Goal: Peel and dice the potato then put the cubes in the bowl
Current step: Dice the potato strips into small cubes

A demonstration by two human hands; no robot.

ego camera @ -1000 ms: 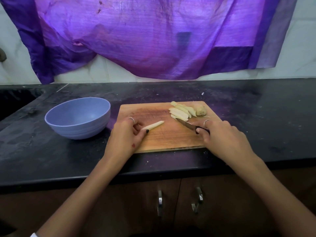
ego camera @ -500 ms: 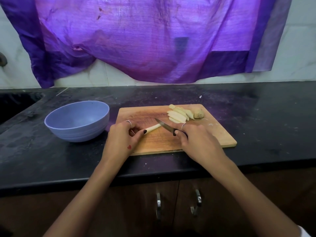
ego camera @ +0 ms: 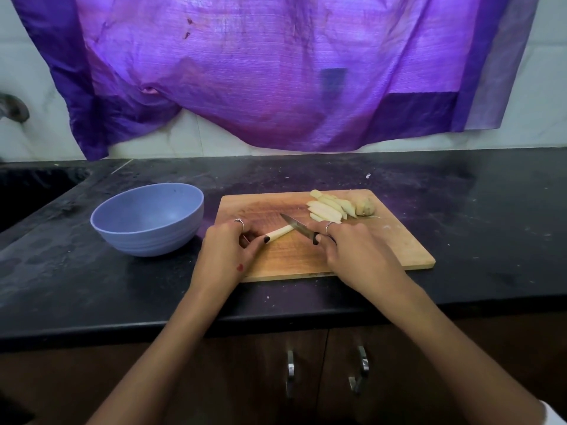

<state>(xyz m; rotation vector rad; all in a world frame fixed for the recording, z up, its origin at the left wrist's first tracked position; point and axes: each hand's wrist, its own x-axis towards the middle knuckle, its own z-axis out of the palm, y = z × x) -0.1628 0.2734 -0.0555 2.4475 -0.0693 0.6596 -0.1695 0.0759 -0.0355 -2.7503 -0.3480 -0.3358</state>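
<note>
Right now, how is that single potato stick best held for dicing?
Pinch the potato stick at its near-left end, coming from the left, as the left hand does. It lies flat and slim on the cutting board, its far end meeting the knife in the right hand.

Knife (ego camera: 297,228) handle and potato stick's (ego camera: 279,233) near end, hidden under hands.

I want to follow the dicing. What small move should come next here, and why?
Probably press the knife down through the potato stick: the left hand pinches its near end, the blade lies across its far end, and the bowl has no cubes.
</note>
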